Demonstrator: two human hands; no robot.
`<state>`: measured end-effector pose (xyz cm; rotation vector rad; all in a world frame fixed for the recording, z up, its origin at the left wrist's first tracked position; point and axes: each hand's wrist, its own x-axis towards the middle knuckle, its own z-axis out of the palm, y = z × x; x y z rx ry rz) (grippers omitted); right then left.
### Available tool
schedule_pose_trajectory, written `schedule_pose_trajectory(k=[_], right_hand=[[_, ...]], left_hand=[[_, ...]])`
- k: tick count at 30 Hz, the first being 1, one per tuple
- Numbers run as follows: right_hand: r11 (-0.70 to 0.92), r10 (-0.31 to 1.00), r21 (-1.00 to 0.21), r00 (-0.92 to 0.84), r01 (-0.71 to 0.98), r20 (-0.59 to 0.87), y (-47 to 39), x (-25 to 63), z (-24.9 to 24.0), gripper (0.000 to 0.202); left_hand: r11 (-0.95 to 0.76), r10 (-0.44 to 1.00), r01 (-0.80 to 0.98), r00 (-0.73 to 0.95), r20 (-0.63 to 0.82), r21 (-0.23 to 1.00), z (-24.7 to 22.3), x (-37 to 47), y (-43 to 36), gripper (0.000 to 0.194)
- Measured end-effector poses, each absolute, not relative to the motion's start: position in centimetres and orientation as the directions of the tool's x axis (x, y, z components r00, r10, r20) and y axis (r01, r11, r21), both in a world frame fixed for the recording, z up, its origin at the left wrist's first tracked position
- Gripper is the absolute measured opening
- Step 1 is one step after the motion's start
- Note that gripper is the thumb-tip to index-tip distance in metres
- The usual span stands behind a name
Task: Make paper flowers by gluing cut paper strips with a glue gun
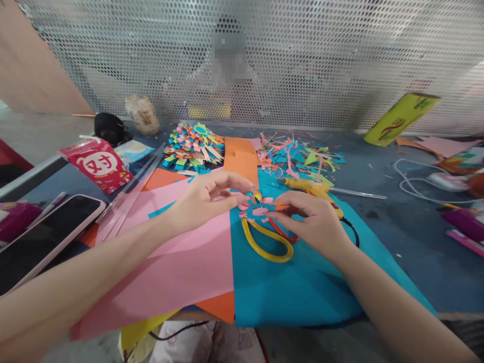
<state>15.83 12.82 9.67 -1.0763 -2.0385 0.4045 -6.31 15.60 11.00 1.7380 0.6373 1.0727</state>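
Observation:
A small paper flower (260,210) with a blue centre and pink and orange strips sits between my hands. My left hand (212,196) has its thumb and fingertips closed on the flower's far left edge. With a pinch, my right hand (308,217) grips the flower's right side by an orange strip. Just below lie scissors (269,244) with yellow and red handles, their blades hidden by the flower and hands. Behind my right hand rests a yellow glue gun (310,186) on blue paper (295,287).
Pink paper (181,267) covers the left. Behind are a paper-flower pile (194,146), orange paper (240,159) and paper scraps (298,154). A phone (49,237), glue sticks (136,186) and red packet (98,164) lie left; a yellow tube (401,118) leans against the perforated panel (321,60).

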Motion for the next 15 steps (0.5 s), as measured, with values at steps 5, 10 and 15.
schedule_pose_trajectory(k=[5,10,15], right_hand=[[0.597,0.796,-0.554,-0.345,0.58,0.498,12.73,15.83,9.83,0.013],[0.623,0.77,-0.504,-0.357,0.598,0.529,12.72,15.75,9.92,0.015],[0.704,0.657,-0.348,-0.382,0.619,0.65,12.58,15.62,9.99,0.012]], left_hand=[[-0.438,0.8,0.008,0.459,0.386,0.899,11.09,-6.29,15.34,0.013],[-0.545,0.757,0.056,0.463,0.462,0.837,11.19,-6.29,15.09,0.02],[-0.725,0.661,0.183,0.459,0.594,0.665,11.11,-6.17,14.81,0.031]])
